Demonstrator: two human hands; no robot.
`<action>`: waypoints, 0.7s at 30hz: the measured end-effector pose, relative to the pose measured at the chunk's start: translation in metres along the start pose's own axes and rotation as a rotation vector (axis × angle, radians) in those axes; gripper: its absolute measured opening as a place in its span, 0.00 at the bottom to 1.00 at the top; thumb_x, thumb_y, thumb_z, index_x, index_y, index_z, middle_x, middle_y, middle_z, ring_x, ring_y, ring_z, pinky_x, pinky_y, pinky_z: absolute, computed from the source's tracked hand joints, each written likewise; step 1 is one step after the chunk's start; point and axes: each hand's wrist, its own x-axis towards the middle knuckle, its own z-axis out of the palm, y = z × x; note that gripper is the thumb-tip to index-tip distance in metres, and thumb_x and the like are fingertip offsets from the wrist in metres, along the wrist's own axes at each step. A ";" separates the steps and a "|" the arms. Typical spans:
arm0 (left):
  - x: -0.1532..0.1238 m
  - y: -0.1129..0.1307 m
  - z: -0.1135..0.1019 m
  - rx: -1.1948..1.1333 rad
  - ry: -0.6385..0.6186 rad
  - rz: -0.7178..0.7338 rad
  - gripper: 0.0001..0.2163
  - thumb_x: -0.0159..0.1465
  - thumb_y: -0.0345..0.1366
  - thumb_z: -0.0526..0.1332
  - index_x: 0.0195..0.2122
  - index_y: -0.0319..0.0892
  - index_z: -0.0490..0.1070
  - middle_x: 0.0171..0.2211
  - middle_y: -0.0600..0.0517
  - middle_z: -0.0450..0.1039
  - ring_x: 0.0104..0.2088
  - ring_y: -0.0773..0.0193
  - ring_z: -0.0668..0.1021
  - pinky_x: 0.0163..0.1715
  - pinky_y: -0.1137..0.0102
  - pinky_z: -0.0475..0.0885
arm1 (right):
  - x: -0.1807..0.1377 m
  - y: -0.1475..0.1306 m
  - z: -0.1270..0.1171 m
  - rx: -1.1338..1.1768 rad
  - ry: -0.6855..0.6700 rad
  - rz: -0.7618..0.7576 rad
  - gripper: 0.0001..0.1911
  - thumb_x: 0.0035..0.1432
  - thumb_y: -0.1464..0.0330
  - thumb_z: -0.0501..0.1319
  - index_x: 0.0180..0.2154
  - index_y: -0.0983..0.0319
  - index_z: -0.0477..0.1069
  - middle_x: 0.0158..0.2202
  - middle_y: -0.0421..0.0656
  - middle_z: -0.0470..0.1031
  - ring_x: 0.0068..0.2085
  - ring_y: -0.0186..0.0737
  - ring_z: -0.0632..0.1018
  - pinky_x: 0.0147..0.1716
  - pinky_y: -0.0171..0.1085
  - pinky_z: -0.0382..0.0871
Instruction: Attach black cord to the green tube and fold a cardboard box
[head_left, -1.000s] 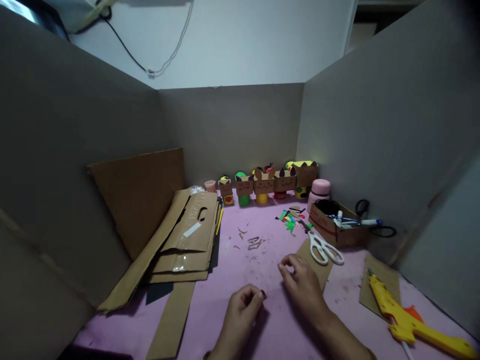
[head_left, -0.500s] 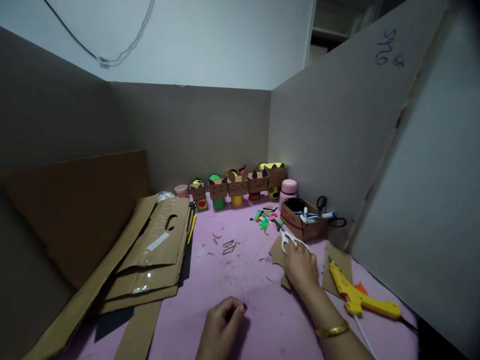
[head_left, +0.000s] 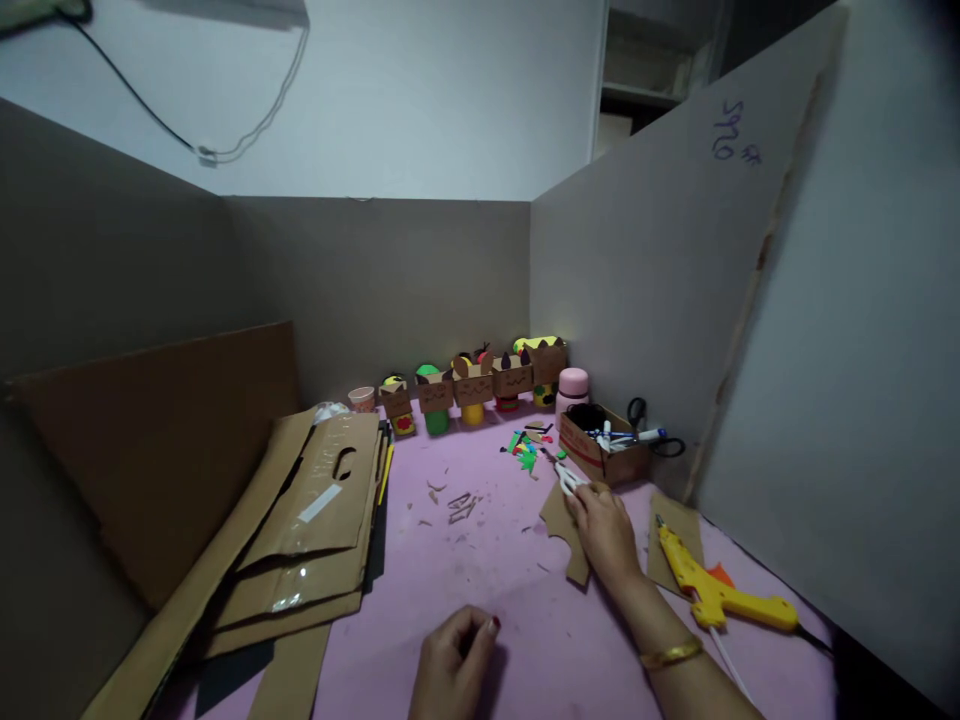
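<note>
My right hand (head_left: 604,530) lies over the white-handled scissors (head_left: 568,477), its fingers curled on the handles, on top of a small brown cardboard piece (head_left: 562,528) on the pink table. My left hand (head_left: 454,665) rests near the table's front edge, fingers curled in a loose fist. What it holds, if anything, is hidden. A gold bangle (head_left: 670,654) circles my right wrist.
A yellow glue gun (head_left: 712,590) lies at the right. A small cardboard box of pens (head_left: 604,447), a pink bottle (head_left: 573,387) and a row of cardboard figures (head_left: 472,387) stand at the back. Stacked cardboard sheets (head_left: 300,530) fill the left. Grey partitions enclose the table.
My right hand moved from the table's middle out to the scissors and settled on them. My left hand stayed near the front edge. The view swung right.
</note>
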 end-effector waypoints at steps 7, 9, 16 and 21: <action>0.005 -0.009 0.003 -0.030 0.065 0.051 0.17 0.54 0.51 0.55 0.21 0.41 0.67 0.18 0.57 0.61 0.22 0.66 0.64 0.22 0.73 0.61 | 0.006 0.003 -0.002 0.380 0.223 0.118 0.16 0.60 0.60 0.45 0.30 0.61 0.66 0.32 0.45 0.71 0.36 0.41 0.72 0.35 0.35 0.63; 0.006 -0.009 0.003 -0.024 0.063 0.063 0.17 0.54 0.51 0.54 0.21 0.41 0.67 0.18 0.56 0.62 0.22 0.65 0.64 0.22 0.73 0.62 | 0.007 0.004 0.000 0.479 0.271 0.173 0.17 0.59 0.58 0.45 0.29 0.61 0.65 0.28 0.42 0.71 0.31 0.40 0.72 0.31 0.34 0.64; 0.003 -0.005 0.002 -0.007 0.055 0.054 0.17 0.55 0.51 0.53 0.22 0.41 0.67 0.19 0.55 0.63 0.23 0.65 0.65 0.22 0.73 0.62 | 0.005 0.005 0.011 0.789 0.337 0.279 0.18 0.54 0.53 0.50 0.27 0.61 0.63 0.20 0.37 0.70 0.23 0.37 0.71 0.21 0.32 0.63; 0.006 -0.008 0.002 -0.015 0.072 0.034 0.18 0.54 0.53 0.53 0.22 0.42 0.67 0.19 0.55 0.64 0.22 0.65 0.65 0.19 0.74 0.61 | 0.013 -0.004 -0.001 0.894 0.398 0.256 0.19 0.55 0.52 0.48 0.29 0.60 0.62 0.22 0.37 0.73 0.20 0.35 0.72 0.18 0.31 0.63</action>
